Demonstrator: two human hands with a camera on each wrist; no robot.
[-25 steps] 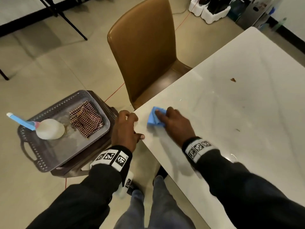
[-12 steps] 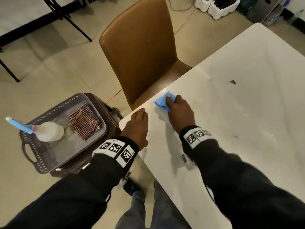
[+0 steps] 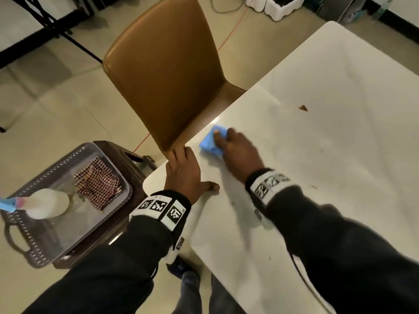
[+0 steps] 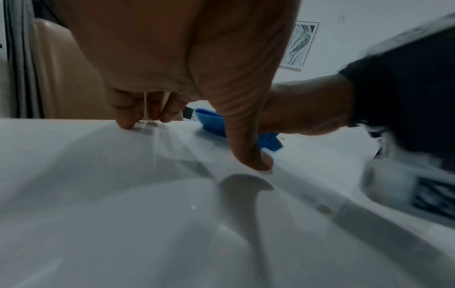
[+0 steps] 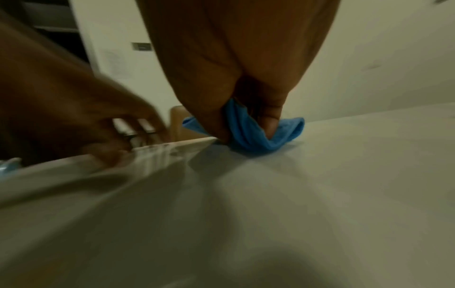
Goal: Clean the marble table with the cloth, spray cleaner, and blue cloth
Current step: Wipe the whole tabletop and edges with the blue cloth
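Much of the blue cloth (image 3: 212,141) lies hidden under the right hand (image 3: 238,152), so the grip shows only partly; in the right wrist view folds bulge past the fingers (image 5: 270,120). Left of the cloth there, the left hand (image 5: 74,109) is smeared by blur. The spray cleaner (image 3: 43,206) is cut by the head view's left edge. The tabletop (image 3: 328,155) runs off right.

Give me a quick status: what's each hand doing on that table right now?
Right hand grips blue cloth, pressing it on table near chair-side edge. Left hand rests flat at table corner. Brown crumb lies ahead, unwiped. Nothing blocking.
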